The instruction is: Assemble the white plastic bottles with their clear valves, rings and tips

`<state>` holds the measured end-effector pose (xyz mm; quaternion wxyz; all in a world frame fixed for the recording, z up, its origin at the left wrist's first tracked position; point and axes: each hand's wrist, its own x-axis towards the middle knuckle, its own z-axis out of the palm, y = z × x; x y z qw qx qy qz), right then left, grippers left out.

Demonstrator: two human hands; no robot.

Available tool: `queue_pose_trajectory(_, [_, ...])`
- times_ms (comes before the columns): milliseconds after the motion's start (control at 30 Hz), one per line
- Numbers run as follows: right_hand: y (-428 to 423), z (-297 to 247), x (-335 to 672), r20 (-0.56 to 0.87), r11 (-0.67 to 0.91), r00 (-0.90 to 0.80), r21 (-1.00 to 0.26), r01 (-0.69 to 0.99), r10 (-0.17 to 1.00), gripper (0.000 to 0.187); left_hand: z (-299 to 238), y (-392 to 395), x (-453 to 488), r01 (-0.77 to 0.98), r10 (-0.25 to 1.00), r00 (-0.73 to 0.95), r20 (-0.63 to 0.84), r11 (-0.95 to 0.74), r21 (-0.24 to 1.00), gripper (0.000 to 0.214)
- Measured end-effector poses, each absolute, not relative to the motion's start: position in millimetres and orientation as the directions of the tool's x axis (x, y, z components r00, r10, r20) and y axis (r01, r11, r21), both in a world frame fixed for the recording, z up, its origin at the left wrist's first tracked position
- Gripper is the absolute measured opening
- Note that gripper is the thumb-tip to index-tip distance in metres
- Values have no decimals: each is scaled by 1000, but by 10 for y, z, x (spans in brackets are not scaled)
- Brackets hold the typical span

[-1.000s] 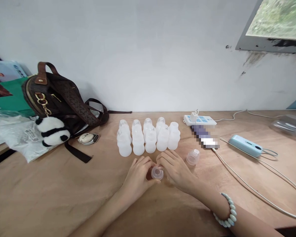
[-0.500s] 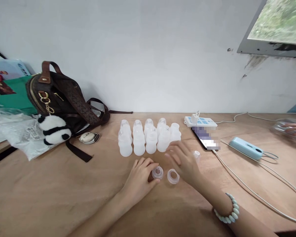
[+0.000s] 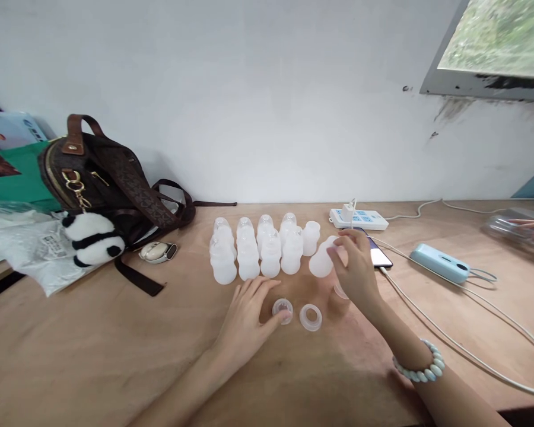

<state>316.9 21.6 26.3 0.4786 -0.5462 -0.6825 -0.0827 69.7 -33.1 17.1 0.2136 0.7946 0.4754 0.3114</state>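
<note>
Several small translucent white bottles [image 3: 249, 249] stand in two rows on the wooden table [image 3: 93, 356]. My right hand [image 3: 356, 270] grips one such bottle [image 3: 321, 261], lifted and tilted just right of the rows. My left hand [image 3: 244, 317] rests on the table with its fingertips against a small clear nipple piece [image 3: 282, 309]. A clear screw ring [image 3: 311, 316] lies just right of that piece. Another clear cap [image 3: 339, 292] is partly hidden under my right hand.
A brown bag [image 3: 111, 178] with a panda charm [image 3: 93, 237] and a plastic bag [image 3: 22, 249] sit at the left. A power strip [image 3: 358, 218], phone [image 3: 378, 255], blue device [image 3: 440, 264] and cables [image 3: 449, 344] lie at the right. Another person's hand [image 3: 527, 225] shows at the far right edge.
My right hand let go of the ring, left it on the table, moved back and right, and picked up a bottle from the row's right end. My left hand stayed by the nipple piece.
</note>
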Motion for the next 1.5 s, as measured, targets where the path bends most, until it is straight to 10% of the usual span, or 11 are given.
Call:
queue_pose_trajectory(200, [10,490,3015,784,635,307,-619,463,540,14,198,-408,697,453,889,312,336,-450,770,41])
queue_pose_trajectory(600, [-184,277,2697,587,599,-152,-799,51,795,12,228,-383,687,80,899,34,436,-437,896,47])
queue_pose_trajectory(767, [-148,182,2719,514,511,-78,-804,305,854,21,304,-349,659,112,897,-103,430,-419,901,25])
queue_pose_trajectory(967, [-174,117,2621,285,618,-549,-353,702,786,32,365,-348,643,99,920,-180,349,-336,937,31])
queue_pose_trajectory(1267, [-110,279,2742,609,643,-231,-640,421,758,28,333,-320,638,39,939,-196,282,-279,959,27])
queue_pose_trajectory(1500, [-172,383,2773,742,766,-215,-567,304,635,40,316,-274,646,-124,986,-132,101,-118,985,26])
